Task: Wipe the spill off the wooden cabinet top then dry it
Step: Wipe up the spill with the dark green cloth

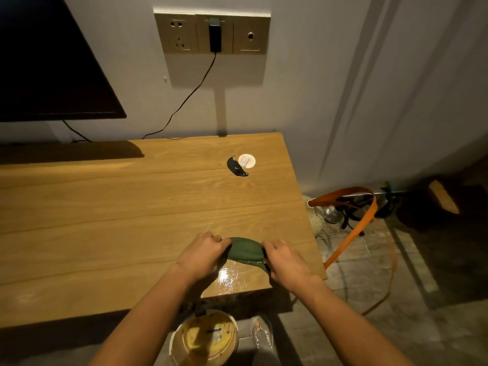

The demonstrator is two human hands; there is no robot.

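Observation:
A green cloth (pixel 246 250) is bunched into an arch near the front right corner of the wooden cabinet top (pixel 118 220). My left hand (pixel 202 253) grips its left end and my right hand (pixel 286 260) grips its right end. Just in front of the cloth, a wet glossy patch (pixel 232 277) shines on the wood between my wrists and reaches the front edge.
A small white round lid (pixel 247 160) lies by a black hole (pixel 235 167) at the back of the top. A dark screen (pixel 52 62) stands at the left. A bucket (pixel 204 339) sits on the floor below, and an orange strap (pixel 353 228) trails at the right.

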